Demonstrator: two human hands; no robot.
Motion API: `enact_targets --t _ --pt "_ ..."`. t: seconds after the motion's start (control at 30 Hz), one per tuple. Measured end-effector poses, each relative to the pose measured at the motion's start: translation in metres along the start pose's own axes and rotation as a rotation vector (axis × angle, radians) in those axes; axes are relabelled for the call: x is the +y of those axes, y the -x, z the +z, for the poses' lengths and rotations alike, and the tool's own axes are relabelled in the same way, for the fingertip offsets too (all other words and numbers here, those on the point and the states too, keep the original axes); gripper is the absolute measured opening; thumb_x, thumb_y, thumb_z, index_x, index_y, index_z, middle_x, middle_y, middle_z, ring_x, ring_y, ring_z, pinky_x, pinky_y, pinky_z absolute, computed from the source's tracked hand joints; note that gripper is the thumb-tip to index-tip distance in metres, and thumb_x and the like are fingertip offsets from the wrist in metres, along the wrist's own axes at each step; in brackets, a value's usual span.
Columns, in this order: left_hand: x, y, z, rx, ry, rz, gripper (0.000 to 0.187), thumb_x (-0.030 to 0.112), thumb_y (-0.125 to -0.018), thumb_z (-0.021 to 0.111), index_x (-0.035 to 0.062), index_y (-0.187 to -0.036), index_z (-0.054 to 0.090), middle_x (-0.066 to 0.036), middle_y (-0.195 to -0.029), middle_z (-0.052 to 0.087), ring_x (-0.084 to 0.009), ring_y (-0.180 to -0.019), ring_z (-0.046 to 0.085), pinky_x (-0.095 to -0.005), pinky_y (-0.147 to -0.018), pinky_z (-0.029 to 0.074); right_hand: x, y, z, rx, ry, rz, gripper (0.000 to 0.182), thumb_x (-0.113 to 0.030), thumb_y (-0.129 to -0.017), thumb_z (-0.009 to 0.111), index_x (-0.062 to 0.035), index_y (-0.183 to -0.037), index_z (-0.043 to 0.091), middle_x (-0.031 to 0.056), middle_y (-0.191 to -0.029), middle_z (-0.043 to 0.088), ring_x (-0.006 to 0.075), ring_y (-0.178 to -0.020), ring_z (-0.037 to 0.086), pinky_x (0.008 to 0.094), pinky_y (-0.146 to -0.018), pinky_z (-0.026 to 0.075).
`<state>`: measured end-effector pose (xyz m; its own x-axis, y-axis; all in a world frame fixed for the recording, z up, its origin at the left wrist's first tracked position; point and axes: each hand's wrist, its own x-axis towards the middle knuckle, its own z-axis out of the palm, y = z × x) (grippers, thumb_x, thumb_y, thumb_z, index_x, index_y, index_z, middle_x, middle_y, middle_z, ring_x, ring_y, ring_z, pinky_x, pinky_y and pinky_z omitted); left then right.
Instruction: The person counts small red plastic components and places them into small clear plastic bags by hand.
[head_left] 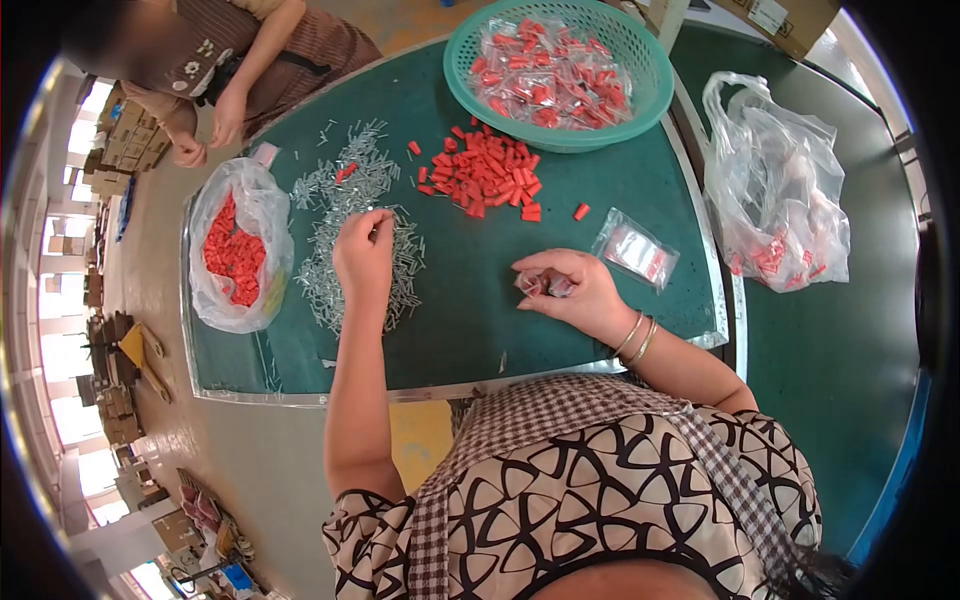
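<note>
The fingertips of the left hand (362, 252) were pinched together on the heap of small silver metal pins (350, 240) spread over the green table (470, 300); whether a pin sat between them could not be told. The right hand (570, 290) had its fingers curled shut around a small clear plastic bag (545, 284), held just above the tabletop. Just right of it lay another small clear bag with red pieces (636, 248). Beyond the hands lay a loose pile of red plastic plugs (485, 172), and further off a green basket (640, 95) full of packed bags. At the left edge stood an open bag of red plugs (236, 255). Another person's hands (210, 125) worked at the far corner
</note>
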<state>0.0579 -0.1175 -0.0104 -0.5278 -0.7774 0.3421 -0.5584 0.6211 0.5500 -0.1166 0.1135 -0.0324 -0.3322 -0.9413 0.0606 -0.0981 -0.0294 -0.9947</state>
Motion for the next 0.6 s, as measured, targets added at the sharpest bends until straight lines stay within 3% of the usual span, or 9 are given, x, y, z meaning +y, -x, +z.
enact_targets --t 0.07,0.17,0.3,0.4,0.6 --pt "-0.009 -0.019 0.001 -0.029 -0.132 0.128 0.011 0.009 -0.082 0.067 0.0029 -0.090 0.071 -0.012 -0.086 0.066 -0.0320 -0.079 0.062 -0.0398 -0.072 0.050 0.000 0.000 0.000 0.006 -0.006 -0.001 0.040 -0.011 -0.071 0.082 -0.0076 -0.108 0.069 0.0073 -0.097 0.069 0.0187 -0.086 0.066 0.0298 -0.080 0.053" --pt "-0.022 -0.039 0.013 -0.141 -0.372 0.268 0.013 0.008 -0.082 0.065 0.0049 -0.092 0.072 -0.012 -0.088 0.066 -0.0334 -0.083 0.063 -0.0419 -0.075 0.051 -0.001 0.000 -0.002 0.017 0.009 -0.005 0.040 -0.012 -0.071 0.082 -0.0078 -0.109 0.069 0.0074 -0.097 0.069 0.0190 -0.086 0.066 0.0299 -0.081 0.052" --pt "-0.028 -0.050 0.024 -0.292 -0.519 0.241 0.008 0.001 -0.076 0.063 0.0000 -0.082 0.068 -0.018 -0.086 0.065 -0.0378 -0.084 0.063 -0.0456 -0.074 0.051 0.000 -0.002 -0.003 0.026 0.010 0.007 0.040 -0.011 -0.071 0.082 -0.0077 -0.109 0.069 0.0071 -0.096 0.069 0.0179 -0.085 0.066 0.0292 -0.080 0.053" --pt "-0.028 -0.057 0.026 -0.336 -0.547 0.260 0.006 0.005 -0.076 0.065 0.0019 -0.080 0.067 -0.016 -0.085 0.065 -0.0364 -0.084 0.064 -0.0456 -0.076 0.051 0.004 -0.001 0.000 0.015 -0.039 0.013 0.040 -0.010 -0.071 0.083 -0.0069 -0.109 0.069 0.0065 -0.096 0.069 0.0157 -0.084 0.066 0.0281 -0.078 0.053" --pt "-0.026 -0.055 0.021 -0.347 -0.430 0.204 0.010 0.005 -0.073 0.062 -0.0004 -0.081 0.066 -0.020 -0.086 0.064 -0.0394 -0.082 0.063 -0.0477 -0.073 0.051 0.001 -0.001 0.000 0.026 -0.047 -0.010 0.039 -0.008 -0.071 0.083 -0.0059 -0.108 0.069 0.0047 -0.092 0.068 0.0116 -0.081 0.065 0.0256 -0.075 0.053"
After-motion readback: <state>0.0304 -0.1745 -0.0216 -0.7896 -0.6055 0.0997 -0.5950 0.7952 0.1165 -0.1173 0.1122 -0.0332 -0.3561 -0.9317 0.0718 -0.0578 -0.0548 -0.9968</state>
